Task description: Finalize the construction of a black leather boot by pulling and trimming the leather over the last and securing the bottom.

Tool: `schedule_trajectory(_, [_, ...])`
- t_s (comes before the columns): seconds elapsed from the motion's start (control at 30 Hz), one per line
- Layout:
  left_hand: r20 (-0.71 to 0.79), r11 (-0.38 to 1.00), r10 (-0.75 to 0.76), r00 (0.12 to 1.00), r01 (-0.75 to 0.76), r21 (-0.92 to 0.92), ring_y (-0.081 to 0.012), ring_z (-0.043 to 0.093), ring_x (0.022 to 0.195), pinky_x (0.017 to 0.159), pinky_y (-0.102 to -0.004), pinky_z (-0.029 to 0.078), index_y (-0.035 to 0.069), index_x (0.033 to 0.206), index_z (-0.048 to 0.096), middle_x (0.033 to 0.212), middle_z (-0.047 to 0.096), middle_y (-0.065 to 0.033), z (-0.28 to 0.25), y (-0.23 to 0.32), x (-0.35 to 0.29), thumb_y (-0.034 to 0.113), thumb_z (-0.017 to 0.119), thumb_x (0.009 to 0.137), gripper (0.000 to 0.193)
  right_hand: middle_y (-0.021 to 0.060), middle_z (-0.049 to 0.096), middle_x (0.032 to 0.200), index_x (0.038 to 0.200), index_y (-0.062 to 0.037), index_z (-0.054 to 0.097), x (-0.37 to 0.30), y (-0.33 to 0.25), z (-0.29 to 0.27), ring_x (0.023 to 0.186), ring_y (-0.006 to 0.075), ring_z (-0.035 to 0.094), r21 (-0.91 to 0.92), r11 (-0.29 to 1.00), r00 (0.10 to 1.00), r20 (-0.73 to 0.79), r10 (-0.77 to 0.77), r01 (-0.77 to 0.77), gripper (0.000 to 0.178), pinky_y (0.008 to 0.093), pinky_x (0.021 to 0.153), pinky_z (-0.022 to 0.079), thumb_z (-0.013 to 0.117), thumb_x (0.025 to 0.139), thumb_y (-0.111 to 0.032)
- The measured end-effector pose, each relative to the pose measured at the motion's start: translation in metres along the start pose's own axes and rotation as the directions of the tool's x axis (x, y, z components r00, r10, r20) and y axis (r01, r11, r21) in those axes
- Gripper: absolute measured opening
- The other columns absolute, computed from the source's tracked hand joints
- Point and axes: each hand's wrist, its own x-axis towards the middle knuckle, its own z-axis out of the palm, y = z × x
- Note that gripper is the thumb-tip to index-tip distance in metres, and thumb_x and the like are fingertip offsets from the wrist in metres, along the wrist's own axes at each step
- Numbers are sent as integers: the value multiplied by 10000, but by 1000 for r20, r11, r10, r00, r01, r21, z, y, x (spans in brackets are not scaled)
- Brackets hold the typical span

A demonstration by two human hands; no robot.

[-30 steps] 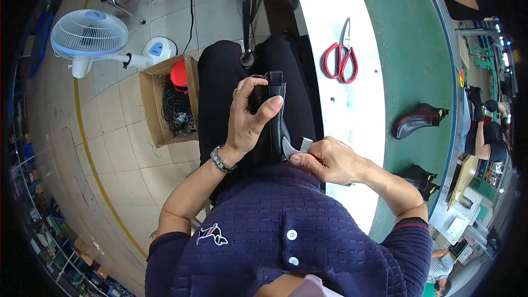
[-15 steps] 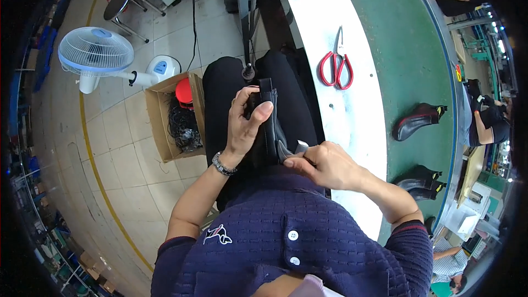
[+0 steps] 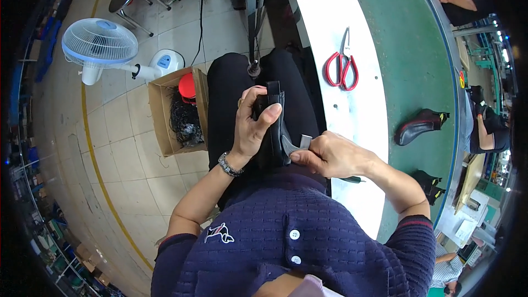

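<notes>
A black boot (image 3: pixel 276 132) rests on my lap, its shaft pointing away from me. My left hand (image 3: pixel 251 126) is wrapped around the boot's upper part, thumb over the top edge. My right hand (image 3: pixel 324 154) pinches a small grey tab-like piece (image 3: pixel 300 144) against the boot's lower side. What sits under the fingers of that hand is hidden.
Red-handled scissors (image 3: pixel 342 66) lie on the white bench edge (image 3: pixel 330 16). Beyond is a green belt (image 3: pixel 412 49) carrying two more black boots (image 3: pixel 421 125) (image 3: pixel 429 181). On the floor to my left stand a cardboard box of black scraps (image 3: pixel 177 111) and a blue-white fan (image 3: pixel 100 44). Another person (image 3: pixel 487 126) sits far right.
My view has shifted slightly, so everything sits a little lower in the picture. Both hands keep the same hold on the boot and the grey piece.
</notes>
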Motion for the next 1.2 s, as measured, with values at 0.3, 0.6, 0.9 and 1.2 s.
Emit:
schedule_trajectory(0.3, [70, 979, -58, 996, 71, -194, -69, 439, 771, 672, -242, 382, 60, 961, 551, 908, 496, -4, -5, -1, 29, 360, 618, 906, 312, 108, 570, 499, 619, 32, 614, 10, -10, 12, 446, 197, 593, 363, 918, 973, -99, 210, -161, 622, 336, 447, 443, 478, 981, -454])
schedule_trajectory(0.6, [600, 979, 6, 800, 119, -168, -226, 252, 1402, 1156, -350, 182, 141, 1503, -170, 1548, 180, -104, -44, -51, 8, 237, 953, 508, 1503, 41, 542, 532, 660, 17, 598, 5, 25, 24, 462, 115, 530, 713, 701, 983, -118, 144, -17, 567, 257, 461, 417, 490, 987, -433])
schedule_trajectory(0.9, [434, 965, -72, 898, 173, -198, -211, 367, 1328, 1087, -342, 340, 103, 1533, 98, 1499, 301, -94, -18, -35, 17, 74, 812, 726, 1078, 231, 639, 715, 814, 37, 626, -16, 97, 39, 711, 411, 630, 122, 915, 576, -743, 341, -384, 330, 467, 679, 486, 585, 888, -282])
schedule_trajectory(1.2, [264, 727, -548, 793, 609, -317, -198, 653, 854, 783, -351, 536, 53, 1130, 606, 972, 672, -52, -72, -3, 10, 185, 681, 829, 337, 211, 561, 1013, 1050, -45, 576, -52, 202, 62, 964, 371, 578, 65, 744, 301, -888, 347, -665, 239, 461, 752, 504, 583, 824, -121])
